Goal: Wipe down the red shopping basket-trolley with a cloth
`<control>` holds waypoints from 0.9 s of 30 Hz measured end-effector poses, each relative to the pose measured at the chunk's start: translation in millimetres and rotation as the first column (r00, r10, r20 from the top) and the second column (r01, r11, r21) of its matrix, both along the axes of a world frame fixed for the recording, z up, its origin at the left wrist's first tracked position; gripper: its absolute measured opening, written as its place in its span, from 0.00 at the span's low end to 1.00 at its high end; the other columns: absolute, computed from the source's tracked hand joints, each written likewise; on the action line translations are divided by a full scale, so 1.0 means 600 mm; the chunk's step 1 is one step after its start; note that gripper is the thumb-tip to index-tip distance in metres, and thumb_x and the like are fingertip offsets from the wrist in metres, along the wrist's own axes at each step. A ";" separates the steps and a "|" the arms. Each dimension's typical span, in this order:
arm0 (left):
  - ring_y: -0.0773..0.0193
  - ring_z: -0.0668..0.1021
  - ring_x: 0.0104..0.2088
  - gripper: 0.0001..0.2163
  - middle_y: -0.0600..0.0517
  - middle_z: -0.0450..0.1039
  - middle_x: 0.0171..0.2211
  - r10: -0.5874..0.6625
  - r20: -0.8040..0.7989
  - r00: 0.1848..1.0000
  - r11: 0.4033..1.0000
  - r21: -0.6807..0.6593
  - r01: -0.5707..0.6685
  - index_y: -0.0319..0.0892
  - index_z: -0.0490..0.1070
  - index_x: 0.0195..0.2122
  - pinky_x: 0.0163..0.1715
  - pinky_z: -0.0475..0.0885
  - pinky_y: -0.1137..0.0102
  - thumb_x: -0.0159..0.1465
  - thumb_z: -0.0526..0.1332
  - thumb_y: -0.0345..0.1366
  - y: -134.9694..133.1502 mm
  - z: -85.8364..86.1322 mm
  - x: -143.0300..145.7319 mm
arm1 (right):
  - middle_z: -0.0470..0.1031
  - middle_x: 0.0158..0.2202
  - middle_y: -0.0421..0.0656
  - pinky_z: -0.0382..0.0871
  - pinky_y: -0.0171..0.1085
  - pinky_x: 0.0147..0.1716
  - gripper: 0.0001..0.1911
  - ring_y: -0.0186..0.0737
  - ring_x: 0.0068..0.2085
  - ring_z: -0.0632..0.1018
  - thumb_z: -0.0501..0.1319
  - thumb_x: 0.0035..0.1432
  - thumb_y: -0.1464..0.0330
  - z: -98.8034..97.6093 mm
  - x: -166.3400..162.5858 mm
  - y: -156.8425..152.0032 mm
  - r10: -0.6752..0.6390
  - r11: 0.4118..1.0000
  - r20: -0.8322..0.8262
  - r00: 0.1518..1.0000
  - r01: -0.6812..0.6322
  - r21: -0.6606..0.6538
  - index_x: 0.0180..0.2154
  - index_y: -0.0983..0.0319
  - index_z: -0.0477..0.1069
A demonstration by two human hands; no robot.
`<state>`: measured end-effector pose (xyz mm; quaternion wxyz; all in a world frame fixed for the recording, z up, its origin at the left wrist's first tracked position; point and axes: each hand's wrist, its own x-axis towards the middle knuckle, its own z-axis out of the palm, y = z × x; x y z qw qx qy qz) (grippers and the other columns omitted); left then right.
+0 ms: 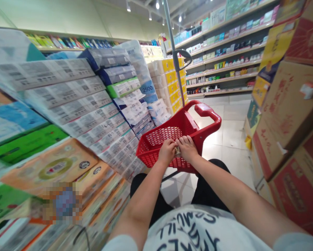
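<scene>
My left hand and my right hand are close together over the near side of a red plastic shopping basket. Both have curled fingers, pinching a small crumpled brownish-gold thing between them; its kind is too small to make out. The basket has perforated walls, and its thick red handle stands up at the right. Whether my fingers also touch the basket's rim I cannot tell. The part of the basket's inside that I see shows bare red mesh.
Stacked tissue packs rise along the left, with orange packs nearer me. Yellow-and-white packs stand beyond the basket beside a grey pole. Cardboard cartons line the right. Tiled floor runs toward stocked shelves.
</scene>
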<state>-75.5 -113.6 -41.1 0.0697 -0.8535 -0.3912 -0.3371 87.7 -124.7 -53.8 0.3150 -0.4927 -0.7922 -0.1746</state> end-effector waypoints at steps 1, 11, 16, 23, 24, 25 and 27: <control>0.61 0.71 0.43 0.11 0.50 0.71 0.38 0.004 -0.010 1.000 1.000 -0.006 -0.004 0.43 0.75 0.36 0.47 0.71 0.65 0.57 0.59 0.22 0.001 0.000 0.000 | 0.72 0.48 0.49 0.46 0.47 0.61 0.18 0.49 0.54 0.64 0.54 0.63 0.69 0.001 0.003 0.001 0.009 1.000 -0.001 1.000 -0.009 0.001 0.53 0.64 0.67; 0.63 0.72 0.44 0.12 0.50 0.71 0.39 0.010 0.161 0.987 0.999 -0.032 -0.005 0.43 0.76 0.36 0.48 0.71 0.66 0.57 0.59 0.21 0.006 -0.004 0.025 | 0.64 0.61 0.49 0.58 0.49 0.61 0.26 0.47 0.63 0.61 0.51 0.62 0.73 -0.030 0.027 -0.032 0.231 0.972 -0.218 0.948 -0.214 0.099 0.62 0.63 0.59; 0.65 0.74 0.38 0.12 0.53 0.71 0.34 0.076 0.227 0.971 0.978 -0.205 -0.028 0.43 0.75 0.30 0.44 0.73 0.67 0.54 0.59 0.18 0.003 -0.019 0.038 | 0.61 0.62 0.52 0.71 0.49 0.52 0.28 0.49 0.56 0.71 0.54 0.60 0.71 -0.079 0.016 -0.037 0.156 0.967 -0.432 0.889 -0.225 -0.115 0.62 0.60 0.58; 0.65 0.76 0.40 0.13 0.52 0.74 0.37 -0.050 0.324 0.945 0.980 -0.166 0.109 0.42 0.75 0.34 0.46 0.73 0.67 0.56 0.56 0.20 -0.007 0.040 0.069 | 0.69 0.54 0.50 0.68 0.45 0.55 0.25 0.44 0.54 0.72 0.53 0.58 0.74 -0.041 0.026 -0.012 0.229 0.949 -0.679 0.697 -0.314 -0.002 0.57 0.61 0.64; 0.64 0.75 0.42 0.12 0.51 0.74 0.37 -0.065 0.301 0.951 0.980 -0.160 0.117 0.42 0.74 0.36 0.47 0.72 0.66 0.57 0.56 0.21 -0.008 0.047 0.069 | 0.70 0.52 0.50 0.69 0.45 0.54 0.23 0.44 0.52 0.73 0.53 0.58 0.73 -0.033 0.031 -0.013 0.225 0.954 -0.677 0.701 -0.299 0.007 0.56 0.61 0.66; 0.63 0.75 0.44 0.13 0.51 0.75 0.40 -0.067 0.276 0.959 0.983 -0.145 0.110 0.43 0.74 0.40 0.50 0.71 0.65 0.58 0.57 0.22 -0.009 0.053 0.068 | 0.71 0.50 0.49 0.69 0.45 0.54 0.22 0.44 0.51 0.73 0.53 0.58 0.73 -0.024 0.037 -0.015 0.229 0.957 -0.661 0.715 -0.290 0.019 0.54 0.61 0.67; 0.60 0.72 0.52 0.15 0.48 0.73 0.48 -0.014 0.247 0.969 0.996 -0.077 0.034 0.43 0.71 0.47 0.56 0.66 0.61 0.60 0.58 0.27 -0.010 0.057 0.067 | 0.71 0.50 0.49 0.69 0.46 0.53 0.22 0.45 0.50 0.73 0.53 0.58 0.73 -0.008 0.052 -0.018 0.260 0.961 -0.585 0.768 -0.267 0.076 0.54 0.59 0.68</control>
